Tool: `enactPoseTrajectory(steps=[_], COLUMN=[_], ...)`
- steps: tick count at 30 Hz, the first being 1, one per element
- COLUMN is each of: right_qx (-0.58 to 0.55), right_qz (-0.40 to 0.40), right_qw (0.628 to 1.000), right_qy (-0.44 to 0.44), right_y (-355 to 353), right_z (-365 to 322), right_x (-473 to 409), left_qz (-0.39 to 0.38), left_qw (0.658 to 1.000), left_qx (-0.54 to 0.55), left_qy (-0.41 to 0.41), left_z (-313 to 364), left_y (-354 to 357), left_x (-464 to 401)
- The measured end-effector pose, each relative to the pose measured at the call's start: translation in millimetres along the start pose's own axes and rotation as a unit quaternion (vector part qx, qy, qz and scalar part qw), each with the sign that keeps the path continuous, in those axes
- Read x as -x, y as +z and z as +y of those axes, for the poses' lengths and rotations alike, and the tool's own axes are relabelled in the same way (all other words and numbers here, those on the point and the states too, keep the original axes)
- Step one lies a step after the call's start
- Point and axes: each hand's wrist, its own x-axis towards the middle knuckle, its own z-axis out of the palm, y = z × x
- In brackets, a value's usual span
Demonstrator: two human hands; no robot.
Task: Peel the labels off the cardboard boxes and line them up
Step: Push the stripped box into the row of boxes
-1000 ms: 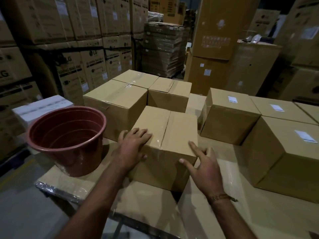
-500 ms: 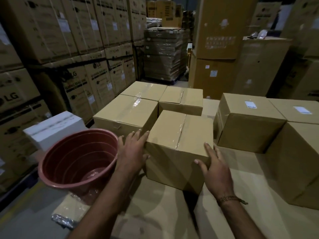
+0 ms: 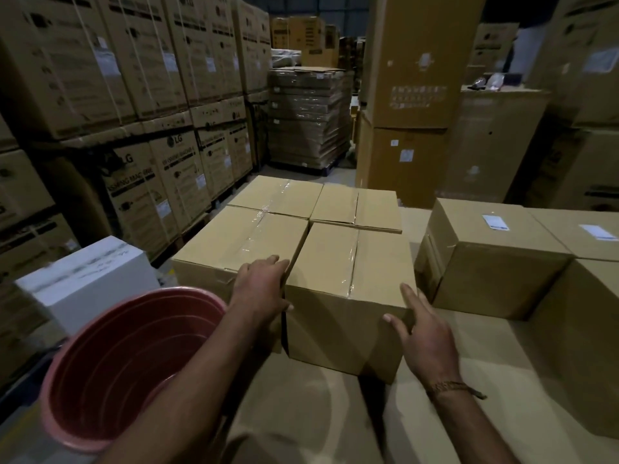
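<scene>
Cardboard box (image 3: 348,296), label-free, sits near-centre on the cardboard-covered tabletop (image 3: 469,380), seemingly flush with three peeled boxes. Left hand (image 3: 259,289) and right hand (image 3: 425,333) press its sides, fingers spread. Lining-up step; next, labelled box (image 3: 485,259) at right.

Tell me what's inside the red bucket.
The red bucket shows only its ribbed inner wall and bare bottom; nothing lies in the visible part. The left forearm covers its near right side.

Bucket (image 3: 127,363) rim cropped btm-left
</scene>
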Motion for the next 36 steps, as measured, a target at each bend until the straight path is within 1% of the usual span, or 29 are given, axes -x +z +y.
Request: enactPoseTrajectory(steps=[4,9,12,18,20,22,24,25,26,29,32,34,36], right_qx=[0.007,0.007,0.006,0.011,0.018,0.029,0.040,0.045,0.051,0.074,0.112,0.163,0.212], right_qz=[0.000,-0.009,-0.013,-0.028,-0.029,-0.003,0.036,0.051,0.062,0.057,0.020,-0.003,-0.035], right_qw=[1.000,1.000,1.000,1.000,0.999,0.999,0.998,0.998,0.997,0.996,0.993,0.985,0.976], right_qy=[0.005,0.011,0.008,0.009,0.017,0.028,0.019,0.008,-0.002,-0.006,0.038,0.048,0.029], right_y=[6,8,6,0,-4,-11,-16,-17,-16,-4,15,30,43], right_z=[-7,-7,-6,-11,-17,-29,-42,-49,-56,-73,-78,-72,-66], right_x=[-1,-9,-12,-13,-15,-24,-45,-58,-73,-121,-161,-181,-197], left_qz=[0.001,0.024,0.034,0.025,0.004,-0.027,-0.051,-0.056,-0.050,0.012,0.044,0.067,0.084], left_qw=[0.995,0.992,0.992,0.991,0.993,0.996,0.996,0.991,0.986,0.986,0.986,0.986,0.986], left_qx=[-0.098,-0.125,-0.121,-0.123,-0.111,-0.070,0.052,0.117,0.155,0.158,0.151,0.146,0.140], left_qy=[0.012,0.024,0.031,0.044,0.047,0.050,0.045,0.042,0.043,0.051,0.054,0.042,0.021], left_z=[-4,-7,-9,-10,-11,-15,-23,-27,-30,-34,-39,-48,-60], left_y=[6,8,8,3,-2,-10,-17,-20,-19,-7,13,24,31], left_x=[-9,-20,-26,-36,-41,-46,-55,-62,-70,-105,-141,-164,-186])
